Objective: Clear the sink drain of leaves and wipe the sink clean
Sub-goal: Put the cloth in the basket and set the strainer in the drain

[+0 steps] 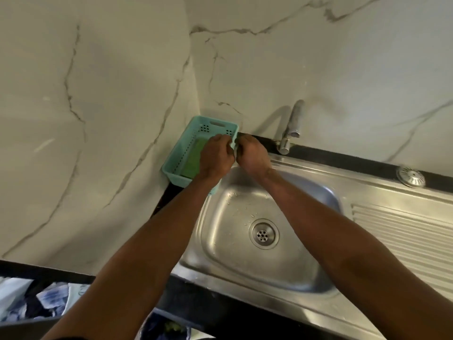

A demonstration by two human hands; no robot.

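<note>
A stainless steel sink (245, 278) fills the lower right, its basin wet with droplets. The round drain (263, 233) in the basin shows bare holes, with no leaves on it. A teal plastic basket (180, 153) stands at the sink's back left corner with a green sponge (193, 158) lying in it. My left hand (215, 157) and my right hand (252, 155) meet over the basket's right rim, both pinching a small pale thing between them; I cannot tell what it is.
A chrome tap (291, 126) rises behind the basin. The loose metal drain strainer cap (411, 177) lies on the black ledge at the right. A ribbed draining board (404, 236) extends right. Marble wall panels stand behind and left. Crumpled bags (36, 303) sit below left.
</note>
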